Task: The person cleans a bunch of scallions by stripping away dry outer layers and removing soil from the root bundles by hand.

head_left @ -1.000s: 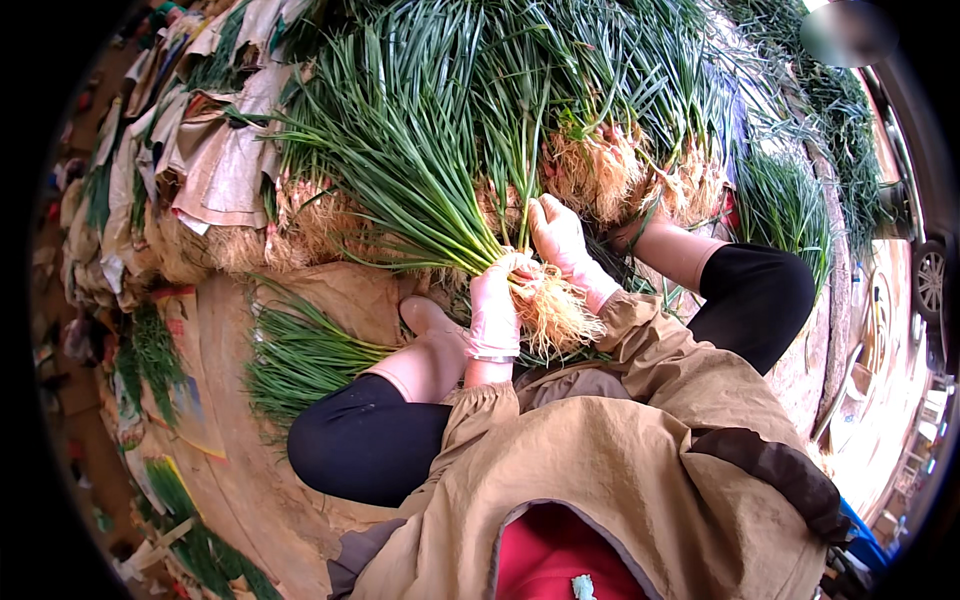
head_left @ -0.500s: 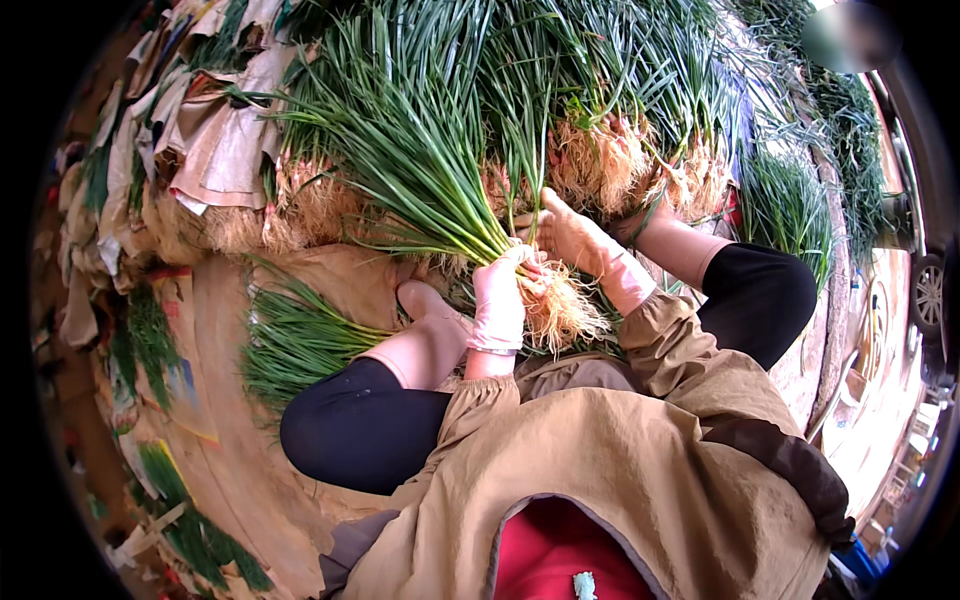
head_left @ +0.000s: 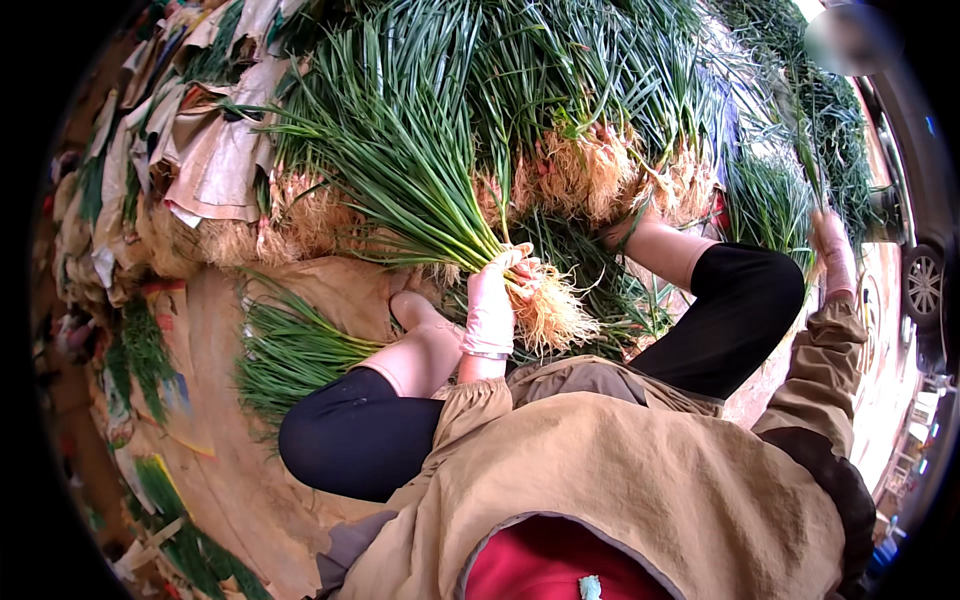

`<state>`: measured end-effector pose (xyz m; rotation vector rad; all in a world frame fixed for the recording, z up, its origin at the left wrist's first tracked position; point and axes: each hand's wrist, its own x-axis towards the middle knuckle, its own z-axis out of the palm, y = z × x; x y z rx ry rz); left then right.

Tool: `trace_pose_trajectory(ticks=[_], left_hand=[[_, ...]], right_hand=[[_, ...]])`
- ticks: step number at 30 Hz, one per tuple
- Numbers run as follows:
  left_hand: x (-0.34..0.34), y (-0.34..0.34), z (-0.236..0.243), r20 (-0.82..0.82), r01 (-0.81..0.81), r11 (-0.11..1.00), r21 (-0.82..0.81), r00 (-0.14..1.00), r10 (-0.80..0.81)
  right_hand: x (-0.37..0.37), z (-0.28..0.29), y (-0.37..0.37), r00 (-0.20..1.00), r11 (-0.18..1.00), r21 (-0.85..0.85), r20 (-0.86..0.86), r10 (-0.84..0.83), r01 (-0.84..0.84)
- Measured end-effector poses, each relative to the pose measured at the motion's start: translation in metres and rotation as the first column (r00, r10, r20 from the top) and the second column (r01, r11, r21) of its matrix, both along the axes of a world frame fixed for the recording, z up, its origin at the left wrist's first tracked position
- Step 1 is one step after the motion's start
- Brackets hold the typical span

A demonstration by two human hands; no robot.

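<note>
My left hand [head_left: 490, 305] is wrapped round the lower stalks of a bunch of spring onions [head_left: 450, 195]. Its long green leaves fan up and to the left, and its pale roots [head_left: 552, 312] stick out to the right of the fist. Far out to the right, my right hand [head_left: 830, 240] is closed, with the arm stretched out past my right knee. A thin green stalk [head_left: 808, 155] rises from its fingers. Both hands look to be in pale gloves.
A big heap of spring onions [head_left: 590, 170] with tangled roots lies in front of me. A smaller bundle [head_left: 300, 345] rests on brown sheeting [head_left: 215, 340] by my left leg. Draped cloths [head_left: 215, 150] cover roots at the left. A vehicle wheel [head_left: 923, 280] shows at far right.
My right hand has left the bunch and swung far right, a thin green stalk now in it. The left hand still holds the bunch, shifted slightly left.
</note>
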<state>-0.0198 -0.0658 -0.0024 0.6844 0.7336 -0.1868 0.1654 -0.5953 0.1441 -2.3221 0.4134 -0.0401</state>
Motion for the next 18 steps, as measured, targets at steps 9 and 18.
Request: trace_pose_trajectory(ticks=[9,18], left_hand=[[-0.018,0.004,-0.015,-0.003,0.0,0.995,0.099,1.0,0.001],[-0.03,0.014,-0.026,0.011,0.078,0.995,0.064,0.997,-0.079]], right_hand=[[-0.066,-0.051,0.39,0.589,0.654,-0.046,-0.483,0.648,-0.756],[-0.078,-0.236,0.444,0.543,0.396,0.87,-0.493,0.68,0.294]])
